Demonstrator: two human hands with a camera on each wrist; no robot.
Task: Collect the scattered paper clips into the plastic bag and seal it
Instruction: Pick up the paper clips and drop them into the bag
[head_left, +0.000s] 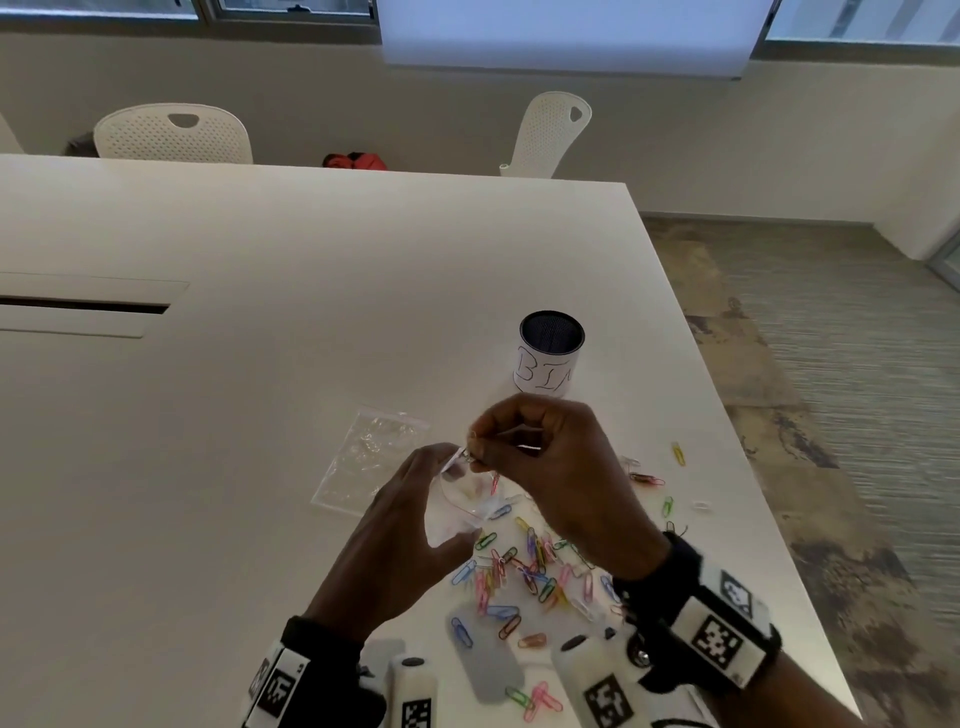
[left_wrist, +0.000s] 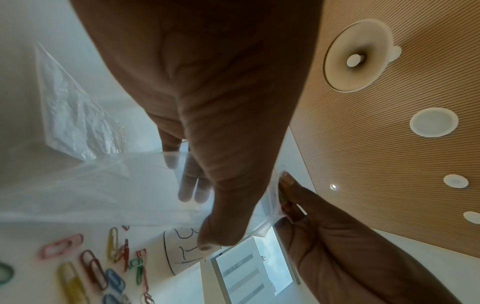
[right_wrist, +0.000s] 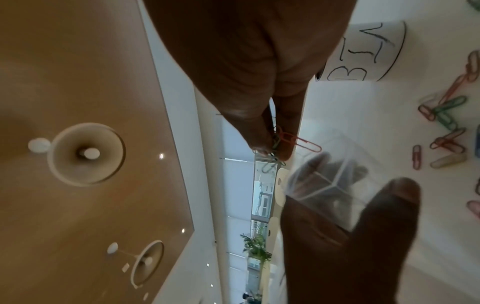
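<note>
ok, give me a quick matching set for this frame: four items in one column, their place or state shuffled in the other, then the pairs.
Items
1. small clear plastic bag in the hands
2. second clear zip bag
3. dark mesh cup with white "BIN" label
4. red and green paper clips

Place or state
A. upright on the white table, beyond the hands
B. pinched in the right hand fingertips
C. lying flat on the table, untouched
D. held open by the left hand

Pairs: 1-D, 2-C, 3-A, 4-B
</note>
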